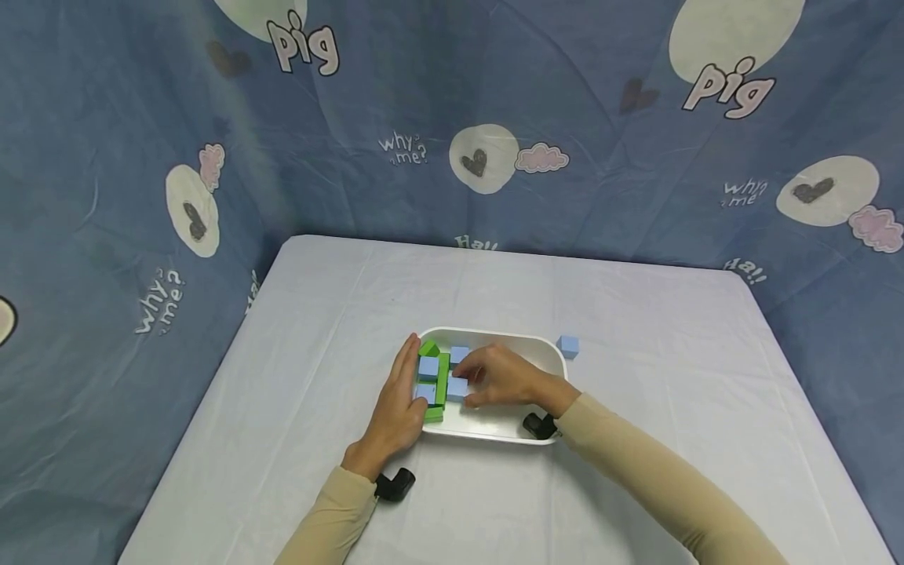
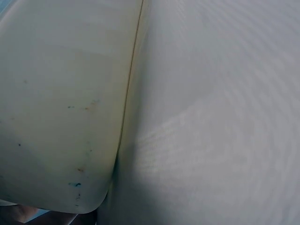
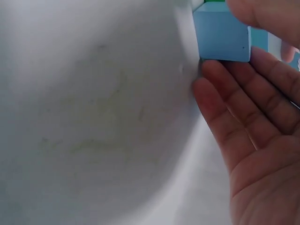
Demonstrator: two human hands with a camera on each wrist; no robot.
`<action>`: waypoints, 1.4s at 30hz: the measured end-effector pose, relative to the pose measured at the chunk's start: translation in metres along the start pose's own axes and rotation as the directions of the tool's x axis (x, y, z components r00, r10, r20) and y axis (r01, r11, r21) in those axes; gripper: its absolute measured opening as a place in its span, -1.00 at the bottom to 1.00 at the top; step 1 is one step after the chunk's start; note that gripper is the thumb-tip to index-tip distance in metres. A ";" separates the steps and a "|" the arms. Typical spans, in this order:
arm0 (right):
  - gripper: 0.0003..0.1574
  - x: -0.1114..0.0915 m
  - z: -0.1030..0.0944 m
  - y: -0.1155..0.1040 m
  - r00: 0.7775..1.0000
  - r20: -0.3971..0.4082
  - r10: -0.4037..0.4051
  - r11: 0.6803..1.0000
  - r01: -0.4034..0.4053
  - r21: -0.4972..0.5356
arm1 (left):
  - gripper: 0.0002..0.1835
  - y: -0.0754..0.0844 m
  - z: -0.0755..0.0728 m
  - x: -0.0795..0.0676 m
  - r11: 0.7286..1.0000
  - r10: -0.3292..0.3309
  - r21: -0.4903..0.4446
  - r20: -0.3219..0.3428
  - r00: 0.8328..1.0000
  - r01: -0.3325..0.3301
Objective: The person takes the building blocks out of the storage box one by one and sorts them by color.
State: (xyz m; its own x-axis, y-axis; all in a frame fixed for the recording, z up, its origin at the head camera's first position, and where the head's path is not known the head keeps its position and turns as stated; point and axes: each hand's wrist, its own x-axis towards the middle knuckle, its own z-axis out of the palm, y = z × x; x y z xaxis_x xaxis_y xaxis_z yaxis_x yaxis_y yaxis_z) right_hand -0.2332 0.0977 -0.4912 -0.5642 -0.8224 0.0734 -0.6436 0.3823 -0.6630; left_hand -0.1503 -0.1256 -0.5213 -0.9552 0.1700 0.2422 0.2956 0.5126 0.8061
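A white tray [image 1: 487, 436] holds blue and green blocks at its left end. My right hand [image 1: 504, 378] reaches in over the tray and pinches a blue block [image 1: 457, 389] between thumb and fingers; the right wrist view shows this block [image 3: 222, 35] up close. Another blue block [image 1: 459, 355] sits just beyond those fingertips. My left hand [image 1: 398, 408] lies along the tray's left end with its fingers straight, its thumb by a blue block [image 1: 425, 393]. Beside that are one more blue block [image 1: 428, 368], a long green block [image 1: 442, 380] and smaller green pieces [image 1: 434, 414].
Outside the tray, a loose blue block [image 1: 568, 346] lies on the white cloth [image 1: 636, 337] near the back right corner. Black wrist cameras [image 1: 395, 485] are worn on both wrists. A blue printed curtain [image 1: 395, 94] hangs behind the table and along its sides.
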 end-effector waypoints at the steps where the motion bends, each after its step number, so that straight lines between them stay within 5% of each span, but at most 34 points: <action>1: -0.47 0.000 0.000 0.000 1.000 0.005 -0.009 1.000 0.009 -0.005 | 0.02 0.000 0.000 0.000 1.000 0.001 0.000 -0.001 1.000 -0.001; 13: -0.57 -0.002 -0.003 0.002 0.999 -0.030 -0.015 0.999 0.014 -0.033 | 0.02 0.004 0.001 0.005 1.000 0.002 -0.003 0.001 1.000 -0.002; 24: -0.56 -0.011 -0.012 0.000 0.990 -0.066 0.128 0.982 -0.117 0.148 | 0.02 0.006 0.005 0.003 1.000 -0.002 0.002 0.001 1.000 0.002; 32: -0.56 -0.017 -0.027 -0.008 0.983 -0.124 0.136 0.941 -0.089 0.326 | -0.01 0.008 0.006 0.003 1.000 -0.011 0.005 0.002 1.000 0.011; 42: -0.61 -0.039 -0.053 -0.004 0.958 -0.223 0.181 0.915 -0.081 0.395 | -0.02 0.010 0.004 -0.002 0.999 -0.040 0.018 -0.011 0.999 0.041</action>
State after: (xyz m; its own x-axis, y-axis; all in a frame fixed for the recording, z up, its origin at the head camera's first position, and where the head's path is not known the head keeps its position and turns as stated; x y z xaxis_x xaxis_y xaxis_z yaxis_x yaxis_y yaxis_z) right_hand -0.2358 0.1503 -0.4516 -0.7723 -0.6246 0.1161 -0.3386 0.2501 -0.9071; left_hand -0.1457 -0.1173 -0.5154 -0.9665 0.1395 0.2155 0.2567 0.5344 0.8053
